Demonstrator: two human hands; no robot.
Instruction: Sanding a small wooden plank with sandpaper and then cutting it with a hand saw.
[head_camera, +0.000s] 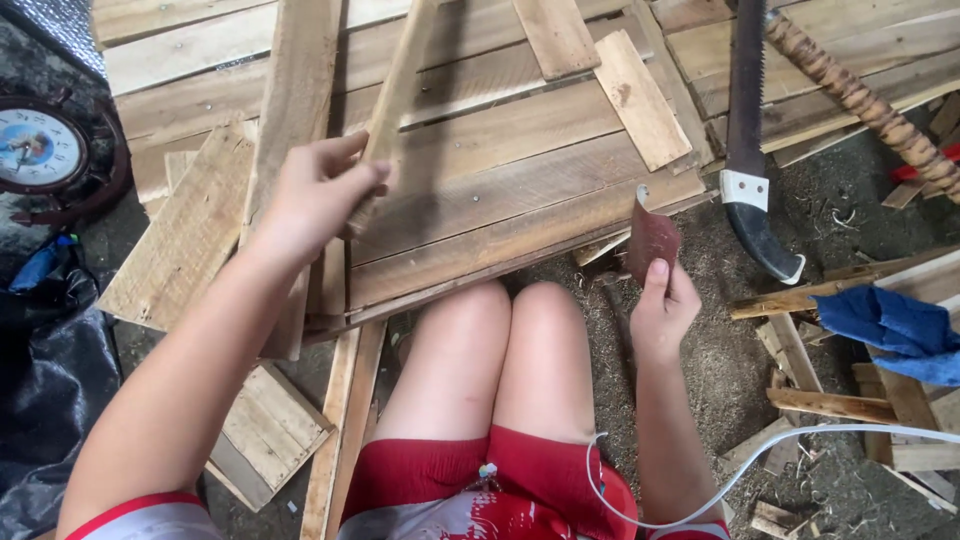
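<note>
Wooden slat (392, 110) gripped upright by the raised left hand (312, 195); right hand (662, 305) pinches sandpaper (650, 240).

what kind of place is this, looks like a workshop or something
Probably an informal woodworking spot on the ground, not a fitted workshop. Rough pallet boards lie stacked, a hand saw rests on them, and sawdust and offcuts cover the dirt floor. The right hand holds sandpaper.
</note>
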